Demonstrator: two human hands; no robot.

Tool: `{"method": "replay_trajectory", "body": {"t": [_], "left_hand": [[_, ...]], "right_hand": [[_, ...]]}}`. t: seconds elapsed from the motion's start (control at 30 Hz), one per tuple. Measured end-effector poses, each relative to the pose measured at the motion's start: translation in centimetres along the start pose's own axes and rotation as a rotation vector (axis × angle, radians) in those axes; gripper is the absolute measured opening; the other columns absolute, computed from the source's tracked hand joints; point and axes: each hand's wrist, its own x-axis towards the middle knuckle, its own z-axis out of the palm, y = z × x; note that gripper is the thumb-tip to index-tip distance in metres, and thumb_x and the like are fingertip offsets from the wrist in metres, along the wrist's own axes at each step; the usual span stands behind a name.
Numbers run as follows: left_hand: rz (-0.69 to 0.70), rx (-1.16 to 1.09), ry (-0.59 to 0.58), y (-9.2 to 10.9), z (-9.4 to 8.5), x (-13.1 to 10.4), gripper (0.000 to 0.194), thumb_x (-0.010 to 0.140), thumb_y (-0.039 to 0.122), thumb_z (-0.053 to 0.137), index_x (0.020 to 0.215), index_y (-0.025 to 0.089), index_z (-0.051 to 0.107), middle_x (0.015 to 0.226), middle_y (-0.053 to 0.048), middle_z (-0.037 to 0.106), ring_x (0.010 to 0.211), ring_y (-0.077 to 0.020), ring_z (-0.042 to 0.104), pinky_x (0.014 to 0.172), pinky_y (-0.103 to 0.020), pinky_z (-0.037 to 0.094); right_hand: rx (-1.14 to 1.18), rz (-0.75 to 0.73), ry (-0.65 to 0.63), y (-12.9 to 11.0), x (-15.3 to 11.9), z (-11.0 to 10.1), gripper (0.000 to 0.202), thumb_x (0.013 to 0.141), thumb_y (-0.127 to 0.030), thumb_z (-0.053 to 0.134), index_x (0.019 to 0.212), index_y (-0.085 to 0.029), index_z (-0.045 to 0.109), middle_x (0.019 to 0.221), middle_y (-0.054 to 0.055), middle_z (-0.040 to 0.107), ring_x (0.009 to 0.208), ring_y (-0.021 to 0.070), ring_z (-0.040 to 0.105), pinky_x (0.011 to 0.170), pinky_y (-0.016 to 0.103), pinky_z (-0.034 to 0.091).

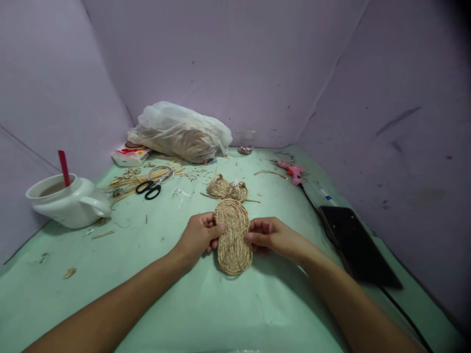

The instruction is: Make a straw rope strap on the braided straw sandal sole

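Note:
A sole-shaped piece of coiled, braided straw rope [234, 245] is held up just above the table at the centre of the view. My left hand [202, 233] pinches its left edge, thumb on top and fingers beneath. My right hand [267, 234] grips the opposite edge between thumb and fingers. Just behind it lies a second coiled straw piece [220, 188] with a small whitish ornament [235, 184] on it and loose cord ends sticking out to both sides.
At left stand a white mug [79, 203] with a red handle in it and black-handled scissors [152, 189] among straw scraps. A plastic bag [180, 132] and jar of beads [246, 147] are behind. At right are a pink glue gun [294, 172], its cord, and a dark tablet-like slab [358, 245].

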Motion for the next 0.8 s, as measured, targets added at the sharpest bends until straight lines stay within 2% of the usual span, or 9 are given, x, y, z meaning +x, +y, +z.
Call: {"method": "replay_trajectory", "body": {"t": [0.2, 0.47, 0.8], "left_hand": [[-0.043, -0.069, 0.022, -0.11, -0.23, 0.31, 0.022, 0.074, 0.037, 0.054, 0.067, 0.016, 0.050, 0.037, 0.005, 0.047, 0.031, -0.0056, 0.040, 0.028, -0.012, 0.029], [-0.054, -0.011, 0.019, -0.83, -0.44, 0.52, 0.021, 0.075, 0.034, 0.056, 0.067, 0.015, 0.051, 0.037, 0.003, 0.052, 0.027, -0.0054, 0.038, 0.028, -0.013, 0.029], [-0.046, 0.011, 0.016, -0.73, -0.35, 0.49, 0.021, 0.078, 0.034, 0.052, 0.069, 0.016, 0.052, 0.037, 0.004, 0.050, 0.028, -0.0049, 0.037, 0.029, -0.013, 0.028]], "right_hand": [[0.006, -0.003, 0.018, 0.45, 0.45, -0.04, 0.021, 0.060, -0.027, 0.070, 0.065, -0.015, 0.054, 0.049, -0.004, 0.054, 0.041, 0.0059, 0.045, 0.041, 0.019, 0.033], [0.016, 0.020, 0.021, 0.50, 0.74, -0.17, 0.025, 0.056, -0.029, 0.072, 0.064, -0.015, 0.054, 0.047, -0.004, 0.054, 0.041, 0.0064, 0.047, 0.041, 0.019, 0.034], [0.014, 0.017, 0.027, 0.39, 0.51, 0.06, 0.024, 0.055, -0.028, 0.073, 0.063, -0.015, 0.054, 0.047, -0.005, 0.053, 0.041, 0.0061, 0.045, 0.042, 0.019, 0.034]]}}
